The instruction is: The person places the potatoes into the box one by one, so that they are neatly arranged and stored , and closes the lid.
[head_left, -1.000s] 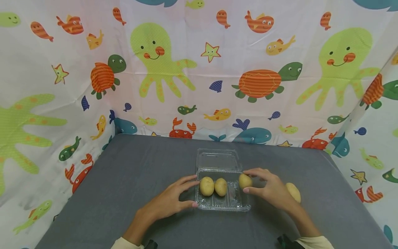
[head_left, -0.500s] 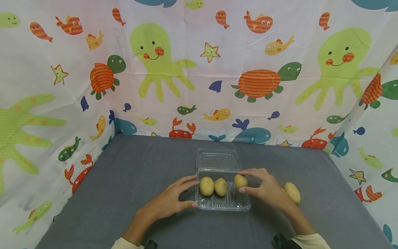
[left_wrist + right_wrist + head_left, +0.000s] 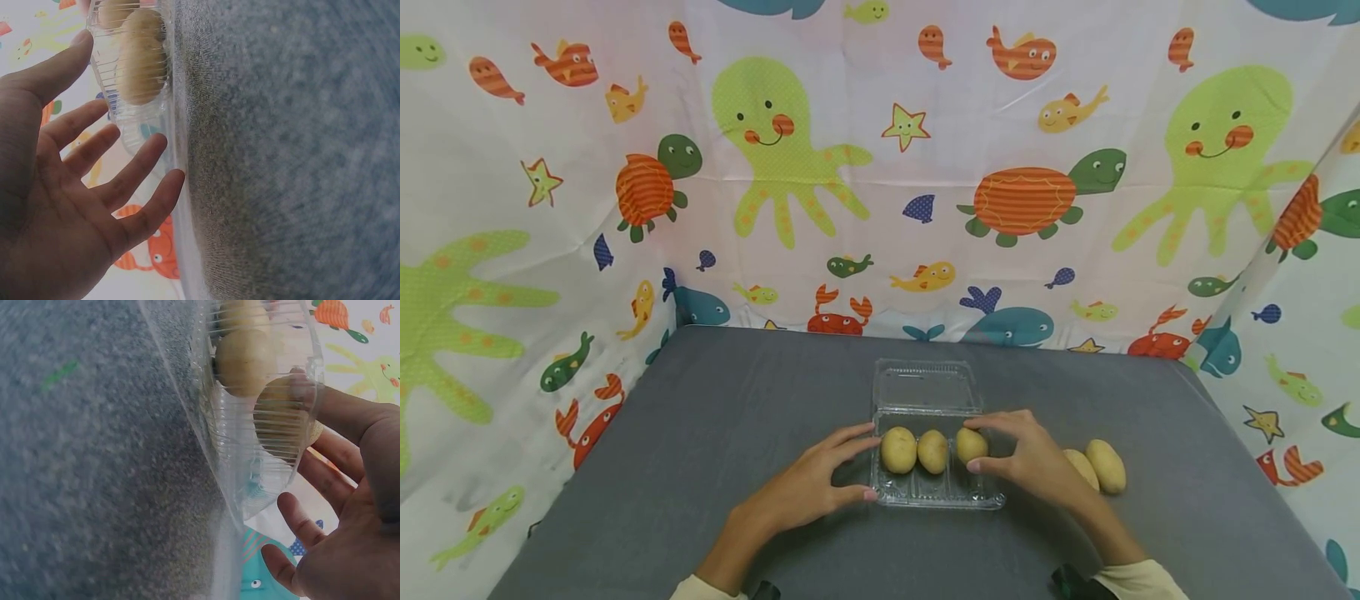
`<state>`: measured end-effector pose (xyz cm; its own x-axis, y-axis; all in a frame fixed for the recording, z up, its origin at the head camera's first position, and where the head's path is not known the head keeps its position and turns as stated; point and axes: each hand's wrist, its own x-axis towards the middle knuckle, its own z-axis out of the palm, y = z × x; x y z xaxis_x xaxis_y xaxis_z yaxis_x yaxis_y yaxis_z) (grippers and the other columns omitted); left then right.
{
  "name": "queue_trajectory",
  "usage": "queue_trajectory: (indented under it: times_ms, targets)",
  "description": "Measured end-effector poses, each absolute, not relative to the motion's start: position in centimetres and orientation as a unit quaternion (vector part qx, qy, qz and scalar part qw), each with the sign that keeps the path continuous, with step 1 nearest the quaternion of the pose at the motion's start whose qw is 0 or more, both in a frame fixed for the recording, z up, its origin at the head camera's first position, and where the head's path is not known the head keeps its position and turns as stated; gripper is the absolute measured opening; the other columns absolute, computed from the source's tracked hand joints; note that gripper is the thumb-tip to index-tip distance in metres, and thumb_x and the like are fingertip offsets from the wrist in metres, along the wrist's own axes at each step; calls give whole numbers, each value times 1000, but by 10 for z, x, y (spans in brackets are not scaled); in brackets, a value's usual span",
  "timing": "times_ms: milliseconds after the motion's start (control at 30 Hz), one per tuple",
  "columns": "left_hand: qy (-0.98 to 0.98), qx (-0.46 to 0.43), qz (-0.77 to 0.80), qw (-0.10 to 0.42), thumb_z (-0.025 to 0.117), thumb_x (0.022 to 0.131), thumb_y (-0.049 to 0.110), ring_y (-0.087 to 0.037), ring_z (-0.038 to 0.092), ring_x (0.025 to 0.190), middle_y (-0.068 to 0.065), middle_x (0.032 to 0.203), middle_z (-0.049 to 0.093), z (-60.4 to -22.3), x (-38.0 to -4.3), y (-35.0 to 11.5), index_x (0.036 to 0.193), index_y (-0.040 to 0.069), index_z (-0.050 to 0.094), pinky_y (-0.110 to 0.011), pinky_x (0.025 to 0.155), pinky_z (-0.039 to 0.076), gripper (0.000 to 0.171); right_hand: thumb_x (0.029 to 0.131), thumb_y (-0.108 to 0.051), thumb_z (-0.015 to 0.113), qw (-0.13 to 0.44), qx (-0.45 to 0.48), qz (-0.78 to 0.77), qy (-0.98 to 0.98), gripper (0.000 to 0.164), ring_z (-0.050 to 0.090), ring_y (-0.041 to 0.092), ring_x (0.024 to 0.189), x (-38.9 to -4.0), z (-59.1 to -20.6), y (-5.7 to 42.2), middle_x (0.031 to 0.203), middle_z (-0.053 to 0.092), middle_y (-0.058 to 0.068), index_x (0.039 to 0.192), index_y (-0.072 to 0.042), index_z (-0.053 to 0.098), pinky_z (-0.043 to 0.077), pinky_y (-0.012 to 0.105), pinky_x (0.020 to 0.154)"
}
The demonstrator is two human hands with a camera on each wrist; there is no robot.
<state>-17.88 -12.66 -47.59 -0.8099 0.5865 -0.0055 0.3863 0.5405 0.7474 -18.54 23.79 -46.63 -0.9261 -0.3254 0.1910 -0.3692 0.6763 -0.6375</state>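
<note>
A clear plastic clamshell container (image 3: 936, 492) lies with its lid (image 3: 925, 387) folded back. Two potatoes sit side by side in its left part, the left potato (image 3: 898, 450) and the middle potato (image 3: 932, 452). My right hand (image 3: 1033, 458) pinches a third potato (image 3: 972, 447) between thumb and fingers, inside the container's right part; the right wrist view shows this potato (image 3: 281, 419) behind the ribbed wall. My left hand (image 3: 816, 479) stays at the container's left side with spread fingers; in the left wrist view the thumb (image 3: 78, 53) touches or nearly touches the wall.
Two more potatoes lie on the grey table (image 3: 760, 400) to the right, the nearer one (image 3: 1081, 468) partly behind my right wrist and the other potato (image 3: 1107, 467) beside it. A curtain (image 3: 880, 167) printed with sea animals hangs behind and along both sides.
My right hand has carried its potato leftward and slightly down, closer to the middle potato. A second loose potato has come into sight behind the right wrist. My left hand has held still.
</note>
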Motion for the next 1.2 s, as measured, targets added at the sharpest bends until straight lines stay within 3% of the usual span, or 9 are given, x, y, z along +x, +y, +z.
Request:
queue_trajectory:
  times_ms: [133, 233, 467, 1200]
  targets:
    - [868, 279, 390, 128, 77, 96, 51, -26, 37, 156, 8, 170, 34, -475, -178, -126, 160, 28, 49, -62, 118, 39, 74, 82, -41, 92, 18, 184, 345, -920, 55, 51, 29, 125, -186, -469, 236, 137, 71, -3, 132, -23, 76, 38, 72, 100]
    - [868, 278, 391, 129, 77, 96, 51, -27, 37, 156, 7, 170, 34, -475, -178, -126, 160, 27, 49, -62, 118, 39, 74, 81, -40, 93, 13, 178, 336, -925, 55, 51, 28, 124, -187, -471, 234, 136, 71, -4, 131, -24, 76, 34, 68, 98]
    - [868, 279, 390, 130, 77, 96, 50, -27, 37, 156, 7, 170, 34, -475, -177, -126, 160, 27, 49, -62, 119, 38, 74, 80, -35, 94, 10, 175, 330, -928, 54, 52, 26, 123, -187, -475, 230, 134, 72, -5, 130, -25, 77, 32, 53, 92]
    - [870, 278, 388, 128, 76, 95, 55, -26, 38, 155, 9, 170, 34, -477, -180, -125, 160, 30, 49, -63, 118, 39, 74, 80, -28, 95, -10, 169, 321, -932, 53, 50, 28, 124, -186, -471, 223, 137, 70, 0, 129, -22, 76, 29, 48, 92]
